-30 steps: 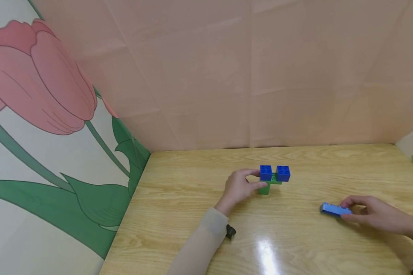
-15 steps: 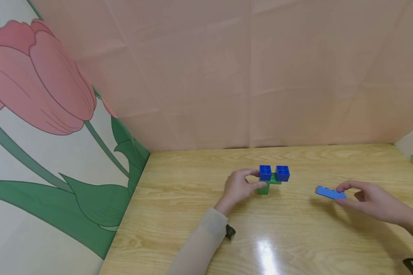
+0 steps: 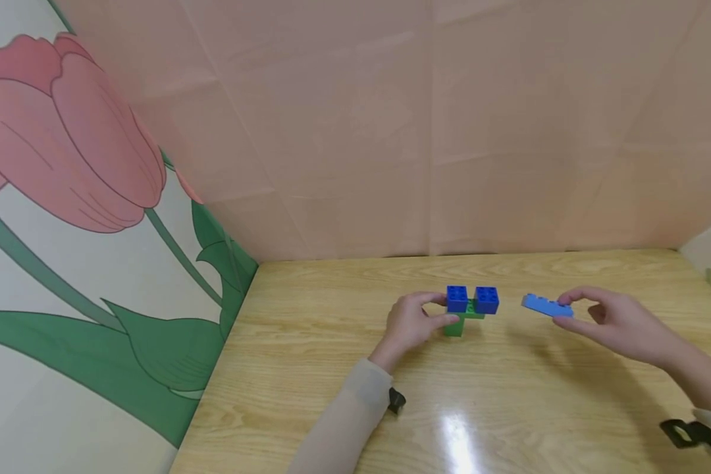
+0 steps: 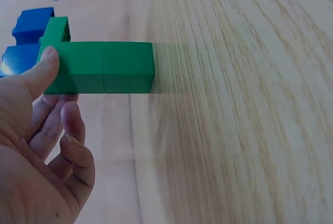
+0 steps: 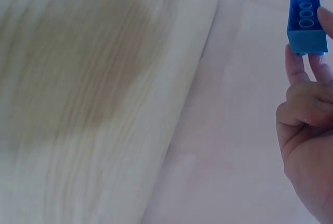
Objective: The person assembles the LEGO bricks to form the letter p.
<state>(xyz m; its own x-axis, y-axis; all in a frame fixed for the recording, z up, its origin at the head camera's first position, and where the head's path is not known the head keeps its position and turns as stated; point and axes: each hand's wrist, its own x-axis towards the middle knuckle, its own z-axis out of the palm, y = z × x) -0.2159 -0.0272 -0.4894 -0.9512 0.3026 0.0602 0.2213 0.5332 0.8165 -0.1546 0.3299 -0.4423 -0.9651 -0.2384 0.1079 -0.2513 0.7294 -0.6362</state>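
Note:
My left hand (image 3: pixel 411 322) grips a small toy-brick structure between thumb and fingers, at its upper left. Green bricks (image 4: pixel 104 67) form its stem, with a green crosspiece (image 4: pixel 56 31) on top. Two dark blue bricks (image 3: pixel 486 299) sit side by side on the crosspiece with a gap between them. To the right, my right hand (image 3: pixel 619 324) pinches one end of a long light blue brick (image 3: pixel 539 304), held above the table and slightly tilted. Its far end points toward the structure, a short distance away. The right wrist view shows hollow tubes in the underside of this light blue brick (image 5: pixel 306 15).
The wooden table (image 3: pixel 308 329) ends at a pink cloth-covered wall (image 3: pixel 355 164) behind. On the left stands a wall panel with a large printed tulip (image 3: pixel 95 131). Dark wrist straps (image 3: pixel 687 433) show near the sleeves.
My right hand has lifted the light blue brick off the table and carried it up and left toward the structure. My left hand has stayed in place on the structure.

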